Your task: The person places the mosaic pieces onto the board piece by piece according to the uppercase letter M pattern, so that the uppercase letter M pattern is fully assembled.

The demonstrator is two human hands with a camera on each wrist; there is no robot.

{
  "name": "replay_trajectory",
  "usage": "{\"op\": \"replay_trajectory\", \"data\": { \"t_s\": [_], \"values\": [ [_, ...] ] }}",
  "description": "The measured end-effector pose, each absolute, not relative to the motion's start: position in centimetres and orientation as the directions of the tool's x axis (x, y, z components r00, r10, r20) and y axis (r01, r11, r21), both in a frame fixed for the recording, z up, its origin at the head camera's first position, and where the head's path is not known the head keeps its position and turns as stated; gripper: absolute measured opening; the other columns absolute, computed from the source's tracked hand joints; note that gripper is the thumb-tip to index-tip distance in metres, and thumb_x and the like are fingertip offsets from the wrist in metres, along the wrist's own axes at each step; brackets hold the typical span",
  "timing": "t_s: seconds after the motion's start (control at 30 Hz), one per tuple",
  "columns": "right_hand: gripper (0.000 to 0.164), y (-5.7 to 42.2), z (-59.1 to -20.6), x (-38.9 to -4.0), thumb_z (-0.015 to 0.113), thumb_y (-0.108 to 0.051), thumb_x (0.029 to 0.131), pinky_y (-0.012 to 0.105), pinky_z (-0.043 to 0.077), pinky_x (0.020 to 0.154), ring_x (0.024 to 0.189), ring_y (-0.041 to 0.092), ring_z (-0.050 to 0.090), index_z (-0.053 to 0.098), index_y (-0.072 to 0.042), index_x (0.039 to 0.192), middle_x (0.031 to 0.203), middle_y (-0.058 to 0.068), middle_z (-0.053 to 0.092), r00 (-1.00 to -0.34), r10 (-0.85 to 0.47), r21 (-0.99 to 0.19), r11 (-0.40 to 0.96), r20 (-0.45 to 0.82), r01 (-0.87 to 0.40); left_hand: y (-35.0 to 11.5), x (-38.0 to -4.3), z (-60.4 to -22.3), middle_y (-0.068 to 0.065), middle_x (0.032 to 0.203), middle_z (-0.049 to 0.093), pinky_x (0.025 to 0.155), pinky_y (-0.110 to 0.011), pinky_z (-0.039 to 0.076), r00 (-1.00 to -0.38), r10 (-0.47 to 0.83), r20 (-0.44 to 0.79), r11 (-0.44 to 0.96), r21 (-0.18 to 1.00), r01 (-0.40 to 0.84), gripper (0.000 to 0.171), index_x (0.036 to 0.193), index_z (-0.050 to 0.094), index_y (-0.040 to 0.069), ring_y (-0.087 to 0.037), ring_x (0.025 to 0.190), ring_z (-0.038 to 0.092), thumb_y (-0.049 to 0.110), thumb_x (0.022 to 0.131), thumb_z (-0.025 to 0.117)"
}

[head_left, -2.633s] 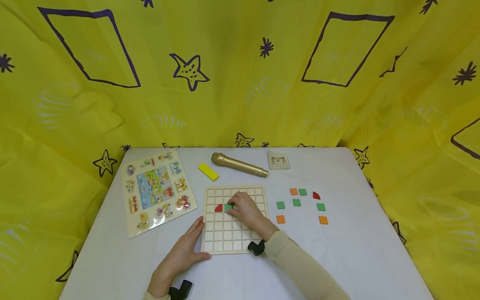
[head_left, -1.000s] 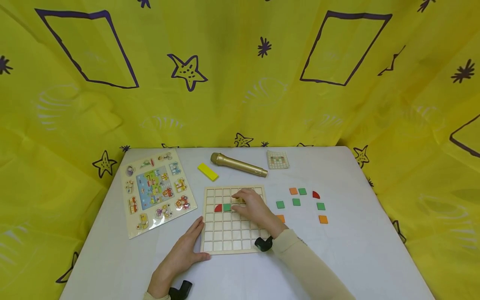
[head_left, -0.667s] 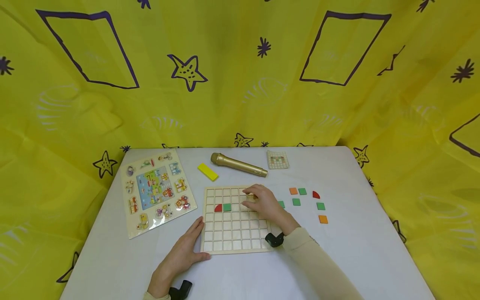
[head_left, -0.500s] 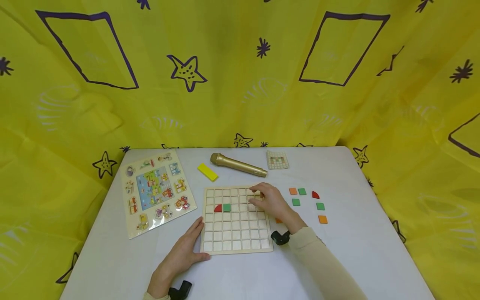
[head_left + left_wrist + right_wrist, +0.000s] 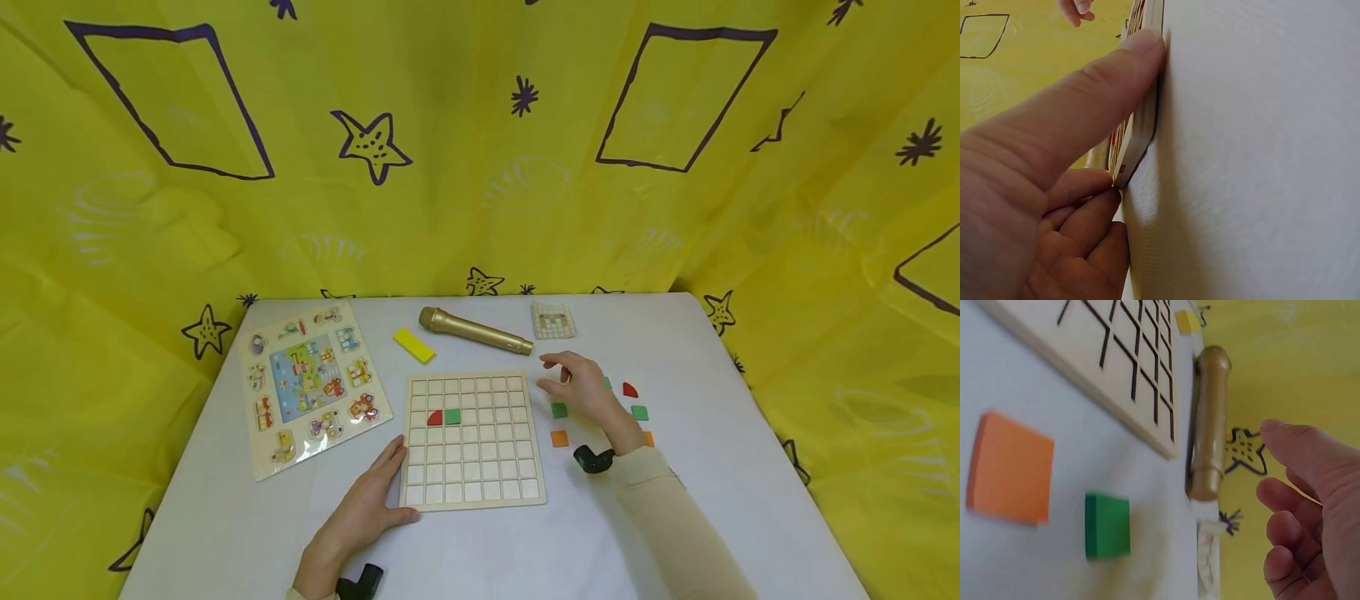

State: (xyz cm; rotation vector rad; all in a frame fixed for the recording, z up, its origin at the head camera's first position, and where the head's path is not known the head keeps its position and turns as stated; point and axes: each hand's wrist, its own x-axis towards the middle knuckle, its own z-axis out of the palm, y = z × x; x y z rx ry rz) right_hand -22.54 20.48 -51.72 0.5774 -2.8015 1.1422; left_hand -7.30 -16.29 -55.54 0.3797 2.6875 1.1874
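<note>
**Green square seated; right hand off the board**

The board (image 5: 480, 505) lies mid-bench (image 5: 750, 500). The right hand (image 5: 588, 387) has left it and hangs over the loose pieces, fingers parted, released, holding nothing. The left hand (image 5: 360, 504) remains at the near-left corner, thumb and fingers resting unclenched against the edges. The green square (image 5: 452, 416) occupies the third row, third column, beside the red wedge (image 5: 436, 417). Assessed: that placement is complete, and the right hand is free for another piece.

Count, largest first: one puzzle (image 5: 306, 379), one board, two hands, one microphone (image 5: 477, 332), one card (image 5: 553, 321), one yellow block (image 5: 413, 345). Seated: one green, one red. Loose: three green tiles (image 5: 559, 410) and two orange tiles (image 5: 559, 438) visible, one of each partly covered; one loose wedge (image 5: 630, 389). Anything wholly behind the right hand cannot be counted.
</note>
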Motion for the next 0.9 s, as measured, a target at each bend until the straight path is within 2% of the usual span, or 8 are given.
{"op": "replay_trajectory", "data": {
  "t_s": [0.3, 0.5, 0.63, 0.8, 0.9],
  "values": [
    [0.042, 24.1, -51.6, -22.7, 0.08, -0.014, 0.083, 0.029, 0.04, 0.056, 0.069, 0.018, 0.049, 0.067, 0.002, 0.119, 0.107, 0.014, 0.068, -0.943, -0.25, -0.648, 0.685, 0.22, -0.333, -16.3, -7.3, -55.6, -0.014, 0.159, 0.021, 0.111, -0.048, 0.03, -0.953, 0.296, -0.072, 0.653, 0.743, 0.146, 0.1, 0.147, 0.035, -0.007, -0.032, 0.142, 0.024, 0.02, 0.067, 0.09],
    [0.042, 25.9, -52.3, -22.7, 0.079, -0.016, 0.084, 0.029, 0.036, 0.055, 0.069, 0.02, 0.044, 0.066, 0.004, 0.119, 0.107, 0.017, 0.066, -0.964, -0.21, -0.655, 0.708, 0.165, -0.266, -16.3, -7.3, -55.7, -0.013, 0.159, 0.021, 0.111, -0.048, 0.03, -0.953, 0.297, -0.068, 0.648, 0.747, 0.148, 0.1, 0.147, 0.035, -0.007, -0.031, 0.142, 0.024, 0.02, 0.067, 0.09],
    [0.043, 26.8, -53.0, -22.8, 0.078, -0.02, 0.086, 0.031, 0.037, 0.058, 0.071, 0.022, 0.045, 0.066, 0.002, 0.121, 0.109, 0.015, 0.065, -0.977, -0.184, -0.646, 0.735, 0.105, -0.208, -16.4, -7.2, -55.7, -0.012, 0.159, 0.021, 0.111, -0.048, 0.03, -0.952, 0.297, -0.067, 0.641, 0.753, 0.147, 0.1, 0.147, 0.035, -0.007, -0.031, 0.142, 0.024, 0.019, 0.067, 0.09],
    [0.048, 27.5, -53.6, -22.8, 0.077, -0.025, 0.087, 0.04, 0.048, 0.077, 0.088, 0.027, 0.052, 0.063, -0.001, 0.126, 0.118, 0.014, 0.063, -0.986, -0.162, -0.628, 0.765, 0.025, -0.141, -16.3, -7.3, -55.7, -0.012, 0.159, 0.021, 0.111, -0.048, 0.031, -0.952, 0.298, -0.067, 0.64, 0.754, 0.147, 0.101, 0.147, 0.035, -0.007, -0.031, 0.142, 0.024, 0.02, 0.067, 0.09],
    [0.048, 27.7, -53.9, -22.7, 0.077, -0.023, 0.086, 0.048, 0.048, 0.089, 0.1, 0.032, 0.054, 0.063, -0.001, 0.127, 0.122, 0.016, 0.062, -0.986, -0.164, -0.634, 0.763, 0.001, -0.128, -16.4, -7.2, -55.7, -0.012, 0.159, 0.021, 0.111, -0.048, 0.03, -0.953, 0.296, -0.068, 0.639, 0.755, 0.145, 0.101, 0.147, 0.035, -0.007, -0.03, 0.142, 0.024, 0.019, 0.066, 0.09]
  ]
}}
